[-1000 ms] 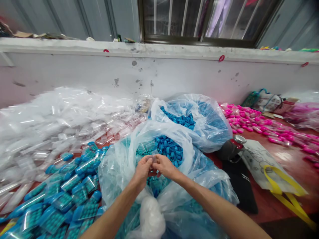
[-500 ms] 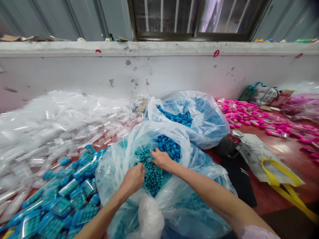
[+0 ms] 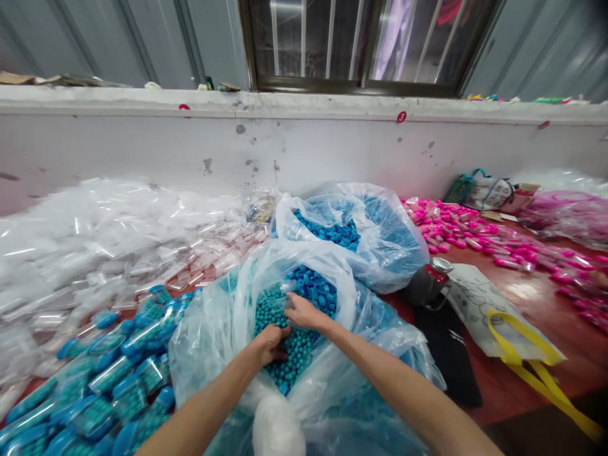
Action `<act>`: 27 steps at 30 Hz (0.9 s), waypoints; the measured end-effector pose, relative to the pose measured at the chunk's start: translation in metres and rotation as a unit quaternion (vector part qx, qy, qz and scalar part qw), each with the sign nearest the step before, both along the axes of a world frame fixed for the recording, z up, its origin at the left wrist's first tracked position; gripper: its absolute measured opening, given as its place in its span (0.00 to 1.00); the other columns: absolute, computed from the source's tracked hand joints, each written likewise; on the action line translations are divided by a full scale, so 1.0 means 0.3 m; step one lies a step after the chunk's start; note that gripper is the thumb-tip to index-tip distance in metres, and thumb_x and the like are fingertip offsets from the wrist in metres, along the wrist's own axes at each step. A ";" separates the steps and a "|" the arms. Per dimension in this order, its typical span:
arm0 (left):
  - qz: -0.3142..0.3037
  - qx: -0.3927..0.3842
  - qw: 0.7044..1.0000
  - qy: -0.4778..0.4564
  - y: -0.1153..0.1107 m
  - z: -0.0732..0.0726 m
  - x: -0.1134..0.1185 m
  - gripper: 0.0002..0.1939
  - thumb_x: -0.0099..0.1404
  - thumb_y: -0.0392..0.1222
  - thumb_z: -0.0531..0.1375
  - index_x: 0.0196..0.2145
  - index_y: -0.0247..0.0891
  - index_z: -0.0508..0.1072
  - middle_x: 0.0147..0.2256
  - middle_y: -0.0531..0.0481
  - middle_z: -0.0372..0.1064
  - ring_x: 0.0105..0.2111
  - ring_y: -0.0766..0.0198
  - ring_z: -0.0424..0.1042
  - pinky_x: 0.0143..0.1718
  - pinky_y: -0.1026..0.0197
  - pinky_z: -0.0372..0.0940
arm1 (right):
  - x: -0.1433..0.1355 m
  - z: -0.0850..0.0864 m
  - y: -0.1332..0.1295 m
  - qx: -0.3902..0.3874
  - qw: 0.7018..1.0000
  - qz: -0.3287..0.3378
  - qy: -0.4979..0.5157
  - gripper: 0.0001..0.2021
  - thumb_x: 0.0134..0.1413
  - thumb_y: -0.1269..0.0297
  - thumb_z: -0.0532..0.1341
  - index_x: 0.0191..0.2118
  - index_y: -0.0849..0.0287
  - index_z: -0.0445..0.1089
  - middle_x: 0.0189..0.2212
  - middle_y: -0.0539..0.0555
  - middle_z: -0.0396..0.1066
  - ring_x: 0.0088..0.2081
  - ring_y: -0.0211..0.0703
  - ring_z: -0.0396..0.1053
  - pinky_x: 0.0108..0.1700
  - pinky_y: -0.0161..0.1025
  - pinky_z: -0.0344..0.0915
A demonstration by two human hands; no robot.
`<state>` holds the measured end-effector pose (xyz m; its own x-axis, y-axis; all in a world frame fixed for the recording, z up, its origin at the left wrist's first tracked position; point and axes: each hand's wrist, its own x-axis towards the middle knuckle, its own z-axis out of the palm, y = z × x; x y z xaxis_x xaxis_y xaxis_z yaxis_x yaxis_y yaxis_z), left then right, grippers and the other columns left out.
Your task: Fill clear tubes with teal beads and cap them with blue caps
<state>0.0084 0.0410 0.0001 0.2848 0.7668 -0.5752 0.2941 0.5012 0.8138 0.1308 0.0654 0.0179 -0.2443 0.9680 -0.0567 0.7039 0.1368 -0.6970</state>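
An open translucent plastic bag (image 3: 209, 342) in front of me holds loose teal beads (image 3: 300, 351) and, at its far side, blue caps (image 3: 316, 291). My left hand (image 3: 270, 345) reaches into the beads, its thumb and fingers apart; whether beads lie in its palm is hidden. Just beyond it and to its right, my right hand (image 3: 304, 312) is closed on a small clear plastic bottle (image 3: 287, 287), partly hidden by the fingers and blurred. To the left lie several bead-filled bottles with blue caps (image 3: 129, 399).
Behind stands a second bag (image 3: 399, 247) of blue pieces. Clear empty bottles (image 3: 118, 247) are heaped at left, pink-capped ones (image 3: 475, 234) at right. A dark mug (image 3: 424, 285), a black flat item (image 3: 451, 354) and a tote bag (image 3: 489, 310) with yellow handles lie right.
My left hand has gone from a closed pinch to spread fingers, lower among the beads. My right hand stays near the clear bottle. The whole view has shifted slightly.
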 end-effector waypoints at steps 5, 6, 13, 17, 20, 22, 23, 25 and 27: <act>0.052 -0.032 0.988 -0.143 -0.031 0.056 -0.039 0.11 0.61 0.46 0.53 0.39 0.38 0.63 0.26 0.53 0.68 0.23 0.66 0.69 0.24 0.65 0.63 | 0.067 0.040 0.004 -0.030 0.999 -0.028 0.034 0.19 0.52 0.74 0.48 0.51 0.66 0.61 0.32 0.55 0.72 0.29 0.40 0.70 0.26 0.33 0.66; 0.071 -0.044 0.980 -0.181 -0.034 0.066 -0.050 0.12 0.61 0.46 0.54 0.40 0.39 0.63 0.28 0.52 0.69 0.24 0.66 0.70 0.24 0.65 0.63 | 0.088 0.057 -0.009 -0.019 0.999 -0.031 0.034 0.18 0.53 0.74 0.49 0.49 0.65 0.62 0.34 0.55 0.72 0.31 0.40 0.70 0.28 0.33 0.66; 0.141 -0.062 0.956 -0.249 -0.042 0.073 -0.086 0.14 0.55 0.45 0.60 0.38 0.36 0.67 0.27 0.53 0.69 0.24 0.68 0.69 0.24 0.67 0.58 | 0.177 0.130 -0.110 0.076 0.954 -0.053 -0.285 0.12 0.54 0.65 0.54 0.44 0.60 0.66 0.41 0.60 0.68 0.41 0.46 0.68 0.41 0.38 0.63; 0.142 0.006 0.965 -0.221 -0.056 0.082 -0.091 0.19 0.51 0.47 0.63 0.38 0.34 0.68 0.28 0.52 0.70 0.28 0.66 0.70 0.27 0.67 0.60 | 0.141 0.097 -0.102 0.065 0.922 -0.051 -0.379 0.11 0.53 0.63 0.56 0.43 0.59 0.64 0.43 0.61 0.64 0.33 0.44 0.71 0.31 0.35 0.63; 0.141 0.007 0.968 -0.208 -0.071 0.086 -0.107 0.23 0.48 0.50 0.64 0.38 0.35 0.64 0.25 0.52 0.69 0.24 0.64 0.70 0.23 0.66 0.60 | 0.130 0.089 -0.077 0.076 0.916 -0.071 -0.386 0.09 0.56 0.65 0.52 0.41 0.59 0.65 0.41 0.58 0.66 0.33 0.42 0.71 0.29 0.33 0.61; 0.139 -0.009 0.971 -0.196 -0.078 0.081 -0.119 0.27 0.47 0.52 0.63 0.42 0.38 0.60 0.25 0.54 0.68 0.20 0.65 0.69 0.19 0.66 0.58 | 0.127 0.101 -0.062 0.082 0.916 -0.077 -0.385 0.10 0.58 0.66 0.49 0.40 0.59 0.65 0.38 0.56 0.67 0.33 0.41 0.71 0.30 0.32 0.61; 0.136 -0.010 0.972 -0.194 -0.079 0.076 -0.121 0.29 0.47 0.52 0.63 0.43 0.39 0.58 0.25 0.54 0.68 0.19 0.65 0.69 0.17 0.67 0.57 | 0.124 0.109 -0.054 0.088 0.916 -0.078 -0.383 0.10 0.58 0.67 0.48 0.40 0.58 0.65 0.38 0.56 0.67 0.33 0.40 0.71 0.30 0.32 0.61; 0.121 -0.004 0.973 -0.196 -0.078 0.062 -0.116 0.32 0.46 0.52 0.62 0.45 0.39 0.56 0.27 0.54 0.67 0.17 0.66 0.68 0.15 0.68 0.55 | 0.113 0.127 -0.037 0.111 0.919 -0.074 -0.372 0.11 0.59 0.67 0.47 0.39 0.58 0.66 0.37 0.55 0.68 0.34 0.41 0.70 0.31 0.33 0.61; 0.107 0.000 0.974 -0.198 -0.078 0.045 -0.101 0.35 0.46 0.53 0.61 0.48 0.38 0.54 0.29 0.53 0.67 0.16 0.67 0.68 0.13 0.68 0.54 | 0.102 0.138 -0.024 0.130 0.924 -0.061 -0.354 0.11 0.59 0.67 0.48 0.38 0.59 0.66 0.36 0.56 0.69 0.35 0.42 0.70 0.33 0.34 0.62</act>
<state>-0.0220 0.0176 0.0137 0.3178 0.8334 -0.4523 -0.1554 0.5163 0.8422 0.1613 0.0581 0.0592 -0.1240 0.9893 0.0772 0.9921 0.1251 -0.0102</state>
